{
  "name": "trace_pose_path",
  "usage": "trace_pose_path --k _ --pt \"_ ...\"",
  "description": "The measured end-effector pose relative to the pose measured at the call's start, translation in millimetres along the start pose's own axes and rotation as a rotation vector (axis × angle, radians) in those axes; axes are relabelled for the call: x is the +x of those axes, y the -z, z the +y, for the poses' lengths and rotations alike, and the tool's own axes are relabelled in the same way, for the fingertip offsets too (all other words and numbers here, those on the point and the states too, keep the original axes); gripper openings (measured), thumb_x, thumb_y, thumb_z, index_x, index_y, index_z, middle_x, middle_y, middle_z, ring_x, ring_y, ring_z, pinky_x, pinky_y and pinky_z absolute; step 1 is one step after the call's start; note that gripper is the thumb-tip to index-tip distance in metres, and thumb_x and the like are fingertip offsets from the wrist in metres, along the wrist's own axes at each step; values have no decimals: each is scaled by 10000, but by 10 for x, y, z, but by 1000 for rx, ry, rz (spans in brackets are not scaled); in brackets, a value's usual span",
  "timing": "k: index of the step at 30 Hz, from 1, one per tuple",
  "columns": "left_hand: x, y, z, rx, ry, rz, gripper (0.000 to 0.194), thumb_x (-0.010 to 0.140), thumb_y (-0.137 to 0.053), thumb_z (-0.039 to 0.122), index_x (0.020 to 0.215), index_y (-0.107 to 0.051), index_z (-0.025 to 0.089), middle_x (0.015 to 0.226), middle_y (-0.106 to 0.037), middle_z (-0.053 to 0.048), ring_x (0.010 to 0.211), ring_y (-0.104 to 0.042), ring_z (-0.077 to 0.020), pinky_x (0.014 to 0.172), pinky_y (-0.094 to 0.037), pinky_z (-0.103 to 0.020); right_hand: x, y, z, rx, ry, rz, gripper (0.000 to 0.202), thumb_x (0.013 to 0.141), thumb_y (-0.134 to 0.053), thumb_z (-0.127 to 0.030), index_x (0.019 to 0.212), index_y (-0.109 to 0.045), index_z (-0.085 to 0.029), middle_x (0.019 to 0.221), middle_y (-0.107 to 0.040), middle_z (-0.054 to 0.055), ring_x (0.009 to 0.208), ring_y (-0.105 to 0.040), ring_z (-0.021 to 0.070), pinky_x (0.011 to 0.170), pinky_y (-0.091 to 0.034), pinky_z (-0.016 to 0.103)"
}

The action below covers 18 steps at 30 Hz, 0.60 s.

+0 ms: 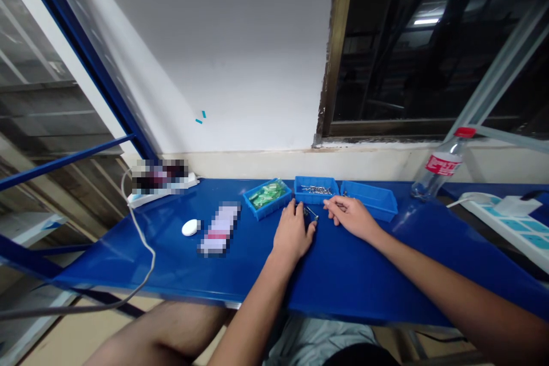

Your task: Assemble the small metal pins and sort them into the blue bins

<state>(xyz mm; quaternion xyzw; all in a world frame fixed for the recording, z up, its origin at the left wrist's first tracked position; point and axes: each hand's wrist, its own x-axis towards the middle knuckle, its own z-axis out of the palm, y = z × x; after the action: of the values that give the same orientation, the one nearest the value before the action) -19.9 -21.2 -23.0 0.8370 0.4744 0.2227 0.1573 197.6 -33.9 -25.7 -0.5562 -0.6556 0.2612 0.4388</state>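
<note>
Low over the blue table, my left hand [294, 229] has its fingers and thumb around a small dark part with thin metal pieces [311, 214]; its exact kind is too small to make out. To the right of that part, my right hand [350, 216] is closed in a pinch, and whatever sits between its fingertips is too small to name. Just beyond the hands is a blue bin [316, 179] with many small metal pieces that look like screws. A second blue bin [258, 215], left of it, holds green-and-clear small pieces. A third blue bin [377, 201] stands behind my right hand.
On the blue table [171, 269], a white round object [190, 227] lies beside a blurred-out flat item [221, 229]. A clear bottle with a red cap [444, 163] stands at the right, near a power strip [510, 223]. A grey cable [148, 251] hangs at the left.
</note>
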Motion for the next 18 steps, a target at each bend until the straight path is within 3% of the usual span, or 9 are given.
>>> trace_pose_path --k 5,10,16,18 --pt "-31 -36 13 -3 -29 14 644 998 -528 425 1503 -493 27 1617 -405 -277 1519 -387 -417 1267 -320 -524 -17 -3 -25 -13 -2 -14 435 1001 -545 -590 833 -698 -220 672 -705 7 531 -653 161 592 -535 301" --pt "-31 -106 45 -40 -108 -13 656 978 -562 425 1516 -477 58 1609 -422 -258 1543 -351 -399 1280 -302 -531 -12 -32 20 -30 15 -17 360 1006 -552 -539 893 -691 -226 721 -714 8 566 -667 165 605 -548 305" --pt "75 -119 29 -99 -193 -65 660 964 -578 385 1539 -442 89 1596 -439 -236 1524 -377 -390 1267 -327 -529 30 -51 99 -165 143 58 230 982 -599 -422 1074 -695 -235 980 -731 62 852 -718 218 712 -581 338" --pt "117 -103 20 -153 -220 -70 674 935 -621 368 1531 -443 109 1563 -469 -226 1489 -421 -379 1248 -360 -519 28 -54 93 -214 190 27 230 977 -598 -384 1133 -689 -240 1059 -710 77 914 -706 230 713 -575 343"
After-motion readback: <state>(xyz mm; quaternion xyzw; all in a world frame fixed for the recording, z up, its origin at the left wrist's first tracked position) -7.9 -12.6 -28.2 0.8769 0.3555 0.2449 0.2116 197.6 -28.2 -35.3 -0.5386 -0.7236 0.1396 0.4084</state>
